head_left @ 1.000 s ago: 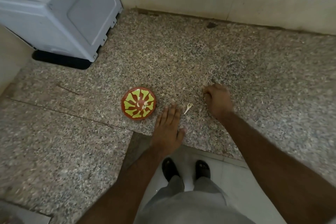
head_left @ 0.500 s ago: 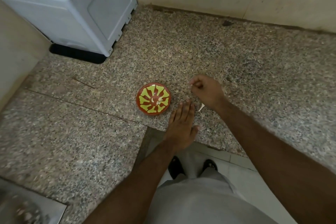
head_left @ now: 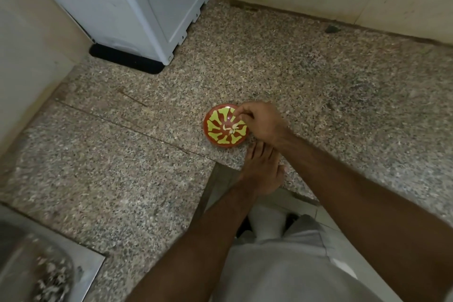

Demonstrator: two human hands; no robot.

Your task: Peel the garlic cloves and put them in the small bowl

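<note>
Reaching over the one small bowl (head_left: 221,130), the right hand (head_left: 263,124) has its fingers curled and bunched above the bowl's far right rim, fingertips pointing down into it; whether they pinch a clove cannot be told, since nothing shows between them. One bowl only is on the counter (head_left: 318,95), red-brown with yellow-green shapes fanning out from its middle, and it sits near the counter's front edge. At the bowl's centre lie pale peeled garlic cloves (head_left: 231,129) (three or so, though they overlap and the count is unsure). The left hand (head_left: 262,169) lies flat on the counter just in front of the bowl, fingers straight and together, holding nothing; the right wrist crosses over its fingertips. Two bare forearms come up from the bottom of the view. One white appliance (head_left: 137,7) stands at the far left corner on a black base. One steel sink (head_left: 49,272) shows at the bottom left, blurred. One small dark fleck (head_left: 331,29) lies by the back wall.
</note>
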